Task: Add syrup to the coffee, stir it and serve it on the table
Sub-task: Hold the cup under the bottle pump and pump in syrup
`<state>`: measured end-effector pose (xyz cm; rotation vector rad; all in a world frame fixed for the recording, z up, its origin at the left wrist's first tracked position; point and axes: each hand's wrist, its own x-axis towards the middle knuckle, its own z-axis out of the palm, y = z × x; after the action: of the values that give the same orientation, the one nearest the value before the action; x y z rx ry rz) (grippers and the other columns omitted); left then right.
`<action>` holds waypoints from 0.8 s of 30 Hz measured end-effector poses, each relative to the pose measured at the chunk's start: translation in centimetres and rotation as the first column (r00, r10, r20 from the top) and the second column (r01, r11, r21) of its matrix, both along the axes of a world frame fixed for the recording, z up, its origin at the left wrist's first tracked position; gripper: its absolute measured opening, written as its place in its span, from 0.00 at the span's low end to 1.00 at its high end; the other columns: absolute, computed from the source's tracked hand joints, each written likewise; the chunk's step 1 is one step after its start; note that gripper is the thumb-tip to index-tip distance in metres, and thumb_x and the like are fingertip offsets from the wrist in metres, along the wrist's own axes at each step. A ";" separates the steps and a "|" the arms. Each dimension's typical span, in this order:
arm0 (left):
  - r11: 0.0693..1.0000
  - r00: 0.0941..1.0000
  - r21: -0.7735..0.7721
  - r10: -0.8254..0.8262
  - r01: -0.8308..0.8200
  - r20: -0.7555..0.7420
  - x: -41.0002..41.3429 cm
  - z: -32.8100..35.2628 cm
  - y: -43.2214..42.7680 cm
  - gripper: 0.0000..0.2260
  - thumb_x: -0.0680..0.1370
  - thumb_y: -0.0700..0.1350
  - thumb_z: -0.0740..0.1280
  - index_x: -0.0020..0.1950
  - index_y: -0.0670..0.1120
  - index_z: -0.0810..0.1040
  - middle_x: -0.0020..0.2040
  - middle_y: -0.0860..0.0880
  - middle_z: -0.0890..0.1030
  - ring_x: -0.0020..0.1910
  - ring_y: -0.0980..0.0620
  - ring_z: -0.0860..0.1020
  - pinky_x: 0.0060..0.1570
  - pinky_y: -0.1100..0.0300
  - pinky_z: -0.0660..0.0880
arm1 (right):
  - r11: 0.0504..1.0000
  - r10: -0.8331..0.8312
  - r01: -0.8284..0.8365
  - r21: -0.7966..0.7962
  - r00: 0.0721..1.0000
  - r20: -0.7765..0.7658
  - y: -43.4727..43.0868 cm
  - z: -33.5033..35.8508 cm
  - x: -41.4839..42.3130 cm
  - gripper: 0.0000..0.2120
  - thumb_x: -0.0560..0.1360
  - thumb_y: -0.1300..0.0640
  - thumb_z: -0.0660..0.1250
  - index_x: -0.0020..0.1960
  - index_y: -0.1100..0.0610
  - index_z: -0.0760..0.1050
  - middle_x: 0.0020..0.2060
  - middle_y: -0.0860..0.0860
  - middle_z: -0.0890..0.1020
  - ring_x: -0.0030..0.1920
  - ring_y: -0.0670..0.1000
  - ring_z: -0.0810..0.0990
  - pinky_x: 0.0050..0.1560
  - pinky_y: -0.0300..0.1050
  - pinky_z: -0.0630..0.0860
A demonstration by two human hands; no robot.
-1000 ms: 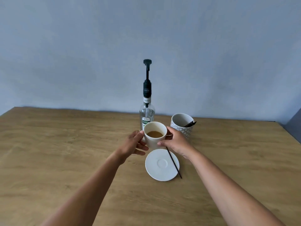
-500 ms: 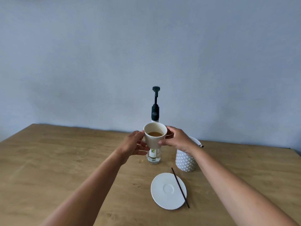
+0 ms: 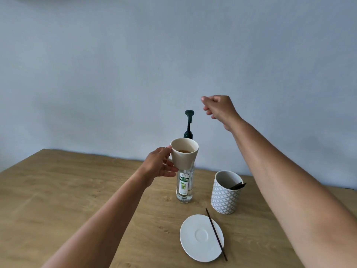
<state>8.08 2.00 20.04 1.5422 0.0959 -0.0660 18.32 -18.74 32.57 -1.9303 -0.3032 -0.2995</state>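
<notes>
the broad wooden table (image 3: pixel 77 190) carries everything, and over it both bare arms reach forward. on it stand a tall clear glass syrup bottle with a black pump (image 3: pixel 184 187), a grey-and-white patterned ceramic cup (image 3: pixel 225 196) with dark sticks inside, and a round white saucer (image 3: pixel 195 238) with a thin dark stirring stick (image 3: pixel 216 234) lying across its right edge. the left hand (image 3: pixel 159 167) grips the tapered white coffee cup (image 3: pixel 184 154), lifted off the table in front of the bottle, just below the spout. the right hand (image 3: pixel 219 108) hovers up beside the black pump head (image 3: pixel 189 113), fingers loosely curled, holding nothing. this looks like the syrup step: next, press the pump down with the cup lined up beneath.
</notes>
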 end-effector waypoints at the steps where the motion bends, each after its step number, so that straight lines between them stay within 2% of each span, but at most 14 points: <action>1: 1.000 1.000 -0.002 0.000 0.000 0.003 0.1 0.2 -0.1 0.15 0.82 0.53 0.61 0.54 0.41 0.75 0.41 0.40 0.76 0.41 0.39 0.84 0.46 0.44 0.83 | 0.999 0.014 -0.014 -0.037 1.000 -0.012 0.9 0.6 0.6 0.21 0.75 0.46 0.66 0.47 0.66 0.78 0.37 0.52 0.78 0.36 0.51 0.73 0.41 0.45 0.71; 2: 1.000 1.000 -0.004 -0.002 0.002 0.006 0.1 0.4 -0.3 0.15 0.82 0.53 0.60 0.54 0.40 0.75 0.41 0.40 0.76 0.41 0.39 0.84 0.46 0.45 0.83 | 0.996 0.034 -0.036 -0.087 0.999 -0.029 1.7 1.0 1.1 0.22 0.75 0.44 0.65 0.44 0.66 0.76 0.38 0.54 0.75 0.38 0.53 0.70 0.41 0.46 0.68; 5: 1.000 1.000 -0.014 -0.003 0.003 0.007 0.3 1.0 -0.7 0.16 0.82 0.53 0.60 0.55 0.40 0.74 0.41 0.40 0.75 0.41 0.38 0.83 0.45 0.46 0.83 | 0.961 0.077 -0.101 -0.258 0.992 -0.102 4.1 1.6 2.3 0.20 0.75 0.39 0.62 0.37 0.55 0.66 0.41 0.54 0.69 0.39 0.54 0.64 0.42 0.47 0.62; 6: 1.000 1.000 -0.014 -0.002 0.002 0.007 0.4 1.2 -0.8 0.15 0.82 0.52 0.60 0.55 0.40 0.74 0.40 0.40 0.75 0.41 0.38 0.83 0.44 0.46 0.83 | 0.947 0.077 -0.114 -0.301 0.988 -0.134 4.8 1.6 2.7 0.22 0.76 0.37 0.60 0.38 0.55 0.68 0.41 0.54 0.70 0.39 0.54 0.64 0.41 0.47 0.62; 7: 1.000 1.000 -0.016 -0.002 0.002 0.007 0.5 1.3 -1.0 0.15 0.82 0.52 0.60 0.53 0.40 0.74 0.40 0.40 0.75 0.41 0.38 0.83 0.43 0.47 0.83 | 0.933 0.077 -0.128 -0.337 0.984 -0.162 5.3 1.5 3.1 0.25 0.77 0.35 0.57 0.42 0.57 0.73 0.41 0.54 0.71 0.38 0.55 0.67 0.41 0.47 0.63; 8: 1.000 1.000 -0.019 -0.001 0.001 0.008 0.6 1.5 -1.1 0.14 0.82 0.52 0.60 0.52 0.40 0.74 0.40 0.40 0.75 0.41 0.38 0.83 0.43 0.47 0.83 | 0.919 0.076 -0.141 -0.369 0.980 -0.185 5.7 1.4 3.4 0.30 0.77 0.34 0.56 0.51 0.62 0.77 0.41 0.54 0.75 0.39 0.54 0.71 0.42 0.46 0.64; 9: 1.000 1.000 -0.021 0.000 0.000 0.011 0.7 1.7 -1.1 0.14 0.82 0.52 0.60 0.51 0.41 0.73 0.40 0.40 0.75 0.42 0.38 0.83 0.43 0.47 0.83 | 0.905 0.073 -0.151 -0.399 0.976 -0.206 6.0 1.3 3.8 0.34 0.77 0.33 0.55 0.58 0.64 0.77 0.43 0.54 0.78 0.41 0.52 0.74 0.44 0.46 0.66; 12: 1.000 1.000 -0.020 0.002 -0.001 0.024 1.3 2.1 -1.3 0.14 0.82 0.52 0.60 0.52 0.41 0.73 0.39 0.40 0.75 0.42 0.37 0.83 0.45 0.45 0.82 | 0.876 0.063 -0.177 -0.450 0.964 -0.258 6.7 0.9 4.4 0.34 0.78 0.33 0.54 0.61 0.63 0.76 0.55 0.57 0.81 0.56 0.57 0.78 0.52 0.50 0.70; 13: 1.000 1.000 -0.019 0.002 -0.001 0.027 1.4 2.2 -1.3 0.14 0.82 0.52 0.60 0.51 0.41 0.73 0.39 0.40 0.75 0.41 0.38 0.83 0.46 0.44 0.82 | 0.871 0.063 -0.187 -0.455 0.960 -0.274 6.9 0.8 4.5 0.33 0.78 0.34 0.54 0.61 0.62 0.76 0.56 0.57 0.81 0.58 0.58 0.78 0.53 0.51 0.70; 16: 1.000 0.999 -0.019 0.000 0.000 0.036 1.8 2.6 -1.1 0.13 0.82 0.53 0.61 0.45 0.43 0.73 0.39 0.40 0.76 0.41 0.38 0.83 0.48 0.43 0.82 | 0.857 0.076 -0.225 -0.463 0.945 -0.319 7.4 0.8 4.5 0.31 0.78 0.35 0.53 0.60 0.61 0.77 0.50 0.56 0.83 0.54 0.58 0.81 0.52 0.51 0.72; 24: 1.000 0.999 -0.006 0.011 -0.010 0.038 2.4 2.6 -0.8 0.14 0.82 0.53 0.61 0.50 0.41 0.73 0.39 0.41 0.76 0.41 0.38 0.83 0.47 0.43 0.82 | 0.843 0.052 -0.263 -0.469 0.908 -0.416 7.1 0.1 5.1 0.25 0.80 0.41 0.50 0.58 0.57 0.78 0.47 0.56 0.87 0.52 0.59 0.83 0.51 0.51 0.72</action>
<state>10.45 1.16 22.64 1.5363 0.0734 -0.0283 23.40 -11.60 32.67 -2.4202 -0.2976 0.3199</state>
